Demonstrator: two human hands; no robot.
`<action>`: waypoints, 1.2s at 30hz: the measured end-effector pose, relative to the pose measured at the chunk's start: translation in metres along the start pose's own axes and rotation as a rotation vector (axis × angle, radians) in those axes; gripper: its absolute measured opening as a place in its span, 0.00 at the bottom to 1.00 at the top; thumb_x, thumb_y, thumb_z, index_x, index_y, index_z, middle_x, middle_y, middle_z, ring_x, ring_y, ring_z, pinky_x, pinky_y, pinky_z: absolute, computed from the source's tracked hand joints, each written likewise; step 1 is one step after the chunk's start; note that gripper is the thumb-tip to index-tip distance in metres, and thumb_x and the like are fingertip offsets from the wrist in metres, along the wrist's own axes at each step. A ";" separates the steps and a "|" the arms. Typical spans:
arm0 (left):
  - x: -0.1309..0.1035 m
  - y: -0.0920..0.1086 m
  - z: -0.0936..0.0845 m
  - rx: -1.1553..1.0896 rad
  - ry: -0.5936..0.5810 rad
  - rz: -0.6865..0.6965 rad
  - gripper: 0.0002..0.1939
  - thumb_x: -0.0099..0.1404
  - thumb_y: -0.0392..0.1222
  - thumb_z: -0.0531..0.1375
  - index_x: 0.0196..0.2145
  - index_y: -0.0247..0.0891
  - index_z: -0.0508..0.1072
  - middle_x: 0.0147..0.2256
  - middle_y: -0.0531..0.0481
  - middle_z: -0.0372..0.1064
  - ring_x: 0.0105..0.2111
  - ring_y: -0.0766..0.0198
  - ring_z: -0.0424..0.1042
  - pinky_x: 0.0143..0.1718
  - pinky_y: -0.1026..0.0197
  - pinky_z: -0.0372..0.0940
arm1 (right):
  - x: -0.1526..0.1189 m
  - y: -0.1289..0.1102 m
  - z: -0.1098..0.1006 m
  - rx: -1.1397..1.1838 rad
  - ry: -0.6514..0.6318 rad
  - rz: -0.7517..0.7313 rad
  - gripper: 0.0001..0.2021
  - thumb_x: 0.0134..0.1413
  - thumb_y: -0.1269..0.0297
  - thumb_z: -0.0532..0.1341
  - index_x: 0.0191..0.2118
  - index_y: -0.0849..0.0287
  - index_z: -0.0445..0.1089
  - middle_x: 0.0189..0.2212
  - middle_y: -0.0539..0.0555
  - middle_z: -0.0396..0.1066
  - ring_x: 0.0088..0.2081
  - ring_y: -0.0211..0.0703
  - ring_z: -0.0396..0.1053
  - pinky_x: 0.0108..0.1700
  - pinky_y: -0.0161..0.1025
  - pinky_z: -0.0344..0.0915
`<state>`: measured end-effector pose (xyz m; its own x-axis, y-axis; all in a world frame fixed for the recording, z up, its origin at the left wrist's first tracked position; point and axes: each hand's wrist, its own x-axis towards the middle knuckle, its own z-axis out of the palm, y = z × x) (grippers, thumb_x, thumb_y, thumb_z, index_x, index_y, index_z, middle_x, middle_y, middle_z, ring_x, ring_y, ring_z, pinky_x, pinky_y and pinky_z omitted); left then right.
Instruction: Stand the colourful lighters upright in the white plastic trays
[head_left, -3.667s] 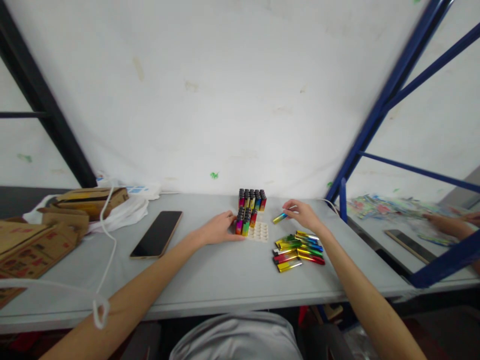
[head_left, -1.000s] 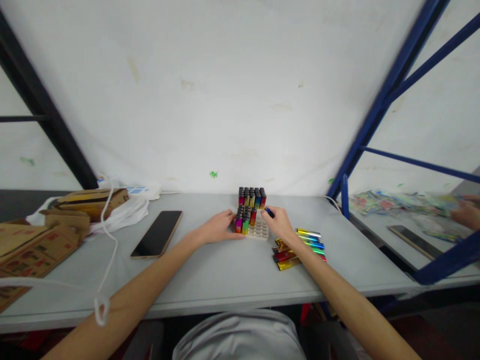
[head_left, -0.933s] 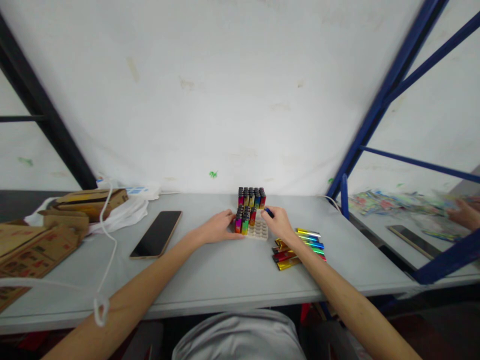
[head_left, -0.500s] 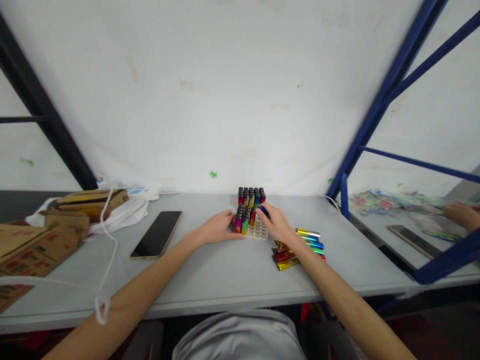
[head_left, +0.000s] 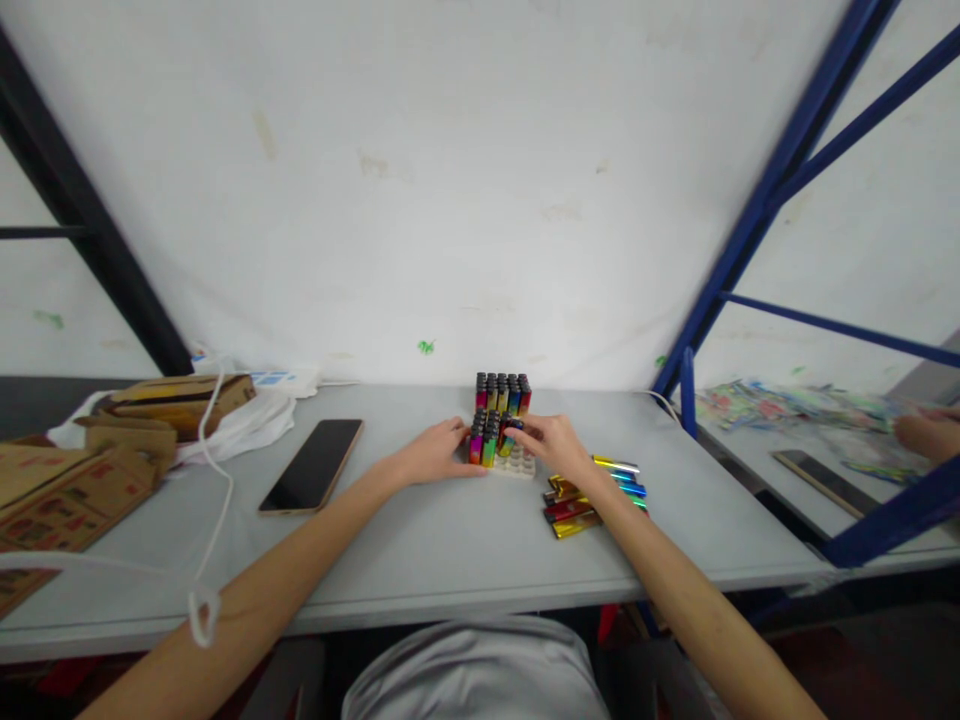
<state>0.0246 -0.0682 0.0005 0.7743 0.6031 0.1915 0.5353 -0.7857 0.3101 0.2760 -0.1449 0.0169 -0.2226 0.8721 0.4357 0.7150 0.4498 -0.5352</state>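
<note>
A pale tray with round holes [head_left: 519,464] stands on the table, with several colourful lighters [head_left: 483,450] upright in its left part. My left hand [head_left: 435,452] grips the tray's left side, thumb along the front edge and fingers by the lighters. My right hand [head_left: 556,443] pinches a lighter [head_left: 507,442] over the tray, close beside the standing ones. It tilts slightly, and whether its base is in a hole I cannot tell. Just behind stands a block of upright black-topped lighters [head_left: 503,393]. Under my right forearm lies a pile of loose shiny lighters [head_left: 574,508].
A phone [head_left: 313,466] lies to the left. Beyond it are cardboard boxes [head_left: 75,500], a white plastic bag [head_left: 259,428] and a hanging white cable [head_left: 222,500]. A blue metal frame [head_left: 739,230] rises at right; past it, another person's hand [head_left: 924,432] is near packets.
My right hand has brought its lighter down and left to the tray, beside the standing lighters. My left hand stays at the tray's left side.
</note>
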 end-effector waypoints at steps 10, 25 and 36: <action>0.000 -0.002 0.002 0.005 0.009 -0.003 0.32 0.61 0.69 0.63 0.46 0.36 0.76 0.43 0.41 0.70 0.44 0.47 0.72 0.50 0.52 0.67 | 0.000 -0.002 0.003 0.018 -0.035 -0.005 0.26 0.67 0.42 0.56 0.25 0.57 0.68 0.20 0.49 0.70 0.22 0.39 0.63 0.28 0.36 0.56; 0.000 0.000 0.001 0.010 0.004 -0.009 0.33 0.61 0.70 0.62 0.46 0.36 0.76 0.43 0.42 0.70 0.44 0.48 0.72 0.50 0.52 0.67 | 0.004 -0.012 0.007 -0.488 -0.073 0.098 0.23 0.69 0.44 0.57 0.31 0.57 0.74 0.26 0.55 0.75 0.27 0.42 0.67 0.30 0.37 0.49; 0.000 0.001 -0.002 -0.017 0.012 -0.006 0.31 0.59 0.69 0.63 0.43 0.37 0.77 0.42 0.42 0.70 0.43 0.48 0.73 0.49 0.52 0.68 | -0.005 0.031 -0.059 -0.277 -0.006 0.099 0.24 0.71 0.48 0.51 0.35 0.60 0.76 0.27 0.54 0.76 0.29 0.43 0.70 0.36 0.38 0.61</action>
<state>0.0245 -0.0683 0.0025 0.7669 0.6097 0.2003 0.5341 -0.7794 0.3274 0.3386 -0.1466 0.0403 -0.1459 0.9108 0.3862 0.8871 0.2932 -0.3564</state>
